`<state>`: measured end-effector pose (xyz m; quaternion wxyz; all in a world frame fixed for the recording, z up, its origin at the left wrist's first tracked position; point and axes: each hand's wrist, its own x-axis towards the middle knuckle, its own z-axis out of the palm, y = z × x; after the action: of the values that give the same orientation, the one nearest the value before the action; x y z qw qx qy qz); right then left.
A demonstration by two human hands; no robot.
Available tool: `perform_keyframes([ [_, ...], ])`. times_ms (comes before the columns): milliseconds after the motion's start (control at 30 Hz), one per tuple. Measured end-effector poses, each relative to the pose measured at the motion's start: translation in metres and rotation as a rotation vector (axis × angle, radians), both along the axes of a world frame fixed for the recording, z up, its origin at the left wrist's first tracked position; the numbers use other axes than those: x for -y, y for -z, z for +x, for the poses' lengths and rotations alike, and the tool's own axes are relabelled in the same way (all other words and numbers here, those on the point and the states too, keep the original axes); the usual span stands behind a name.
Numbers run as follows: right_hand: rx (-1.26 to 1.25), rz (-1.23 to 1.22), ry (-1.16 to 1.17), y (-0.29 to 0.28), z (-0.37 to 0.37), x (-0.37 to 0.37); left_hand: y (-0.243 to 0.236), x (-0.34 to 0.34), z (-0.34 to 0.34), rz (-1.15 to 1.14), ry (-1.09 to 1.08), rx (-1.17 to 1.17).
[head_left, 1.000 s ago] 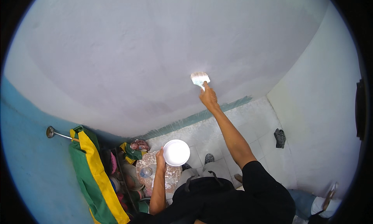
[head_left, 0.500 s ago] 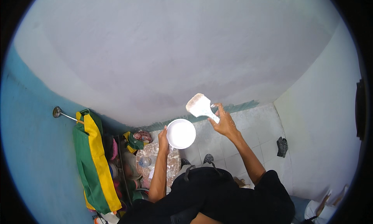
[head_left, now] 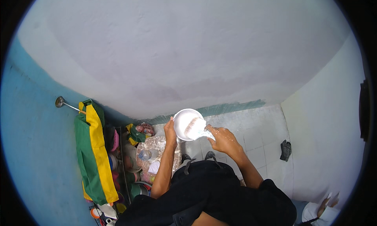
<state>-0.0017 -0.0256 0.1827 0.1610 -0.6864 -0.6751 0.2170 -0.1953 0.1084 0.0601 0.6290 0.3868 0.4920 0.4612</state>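
My left hand (head_left: 170,135) grips a round white bowl (head_left: 182,118) of white paint at its left side, fingers curled at the rim. My right hand (head_left: 223,141) holds a wide paintbrush (head_left: 194,128) by the handle, with its paint-coated bristles dipped inside the bowl. Both hands are low in front of my body. Beyond them stands a pale, lavender-white wall (head_left: 196,53), with a teal strip (head_left: 235,107) along its foot.
At left, a green and yellow hanging cloth (head_left: 98,151), a ladle (head_left: 60,102) and a cluttered rack (head_left: 123,163). A paint-spattered surface (head_left: 163,145) carries a plastic bottle (head_left: 145,154). A dark rag (head_left: 285,150) lies on the tiled floor (head_left: 253,139). Another person (head_left: 314,213) is at lower right.
The brush has left the wall, come down leftward and gone into the bowl. My left hand has raised the bowl in the view and shifted it right.
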Motion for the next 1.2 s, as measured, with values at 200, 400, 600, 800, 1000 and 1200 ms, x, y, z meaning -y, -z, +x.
perform_keyframes([
  [200,0.013,-0.041,-0.016,0.004,-0.006,-0.007,0.008,0.005,0.01,0.009,0.042,-0.089],
  [400,-0.049,0.001,0.09,0.015,-0.011,-0.011,0.016,0.006,0.01,-0.004,0.063,-0.157],
  [600,-0.017,-0.083,0.15,0.025,-0.015,-0.016,0.026,0.003,0.016,0.071,0.066,-0.161],
  [800,-0.025,-0.012,0.143,0.029,-0.007,-0.016,0.031,0.004,0.024,0.003,0.061,-0.092],
  [1000,-0.035,-0.011,0.106,0.035,0.0,-0.018,0.022,0.005,0.023,-0.029,0.081,-0.115],
  [1200,-0.059,0.068,0.121,0.039,-0.003,-0.017,0.015,0.003,0.023,-0.016,0.068,-0.064],
])
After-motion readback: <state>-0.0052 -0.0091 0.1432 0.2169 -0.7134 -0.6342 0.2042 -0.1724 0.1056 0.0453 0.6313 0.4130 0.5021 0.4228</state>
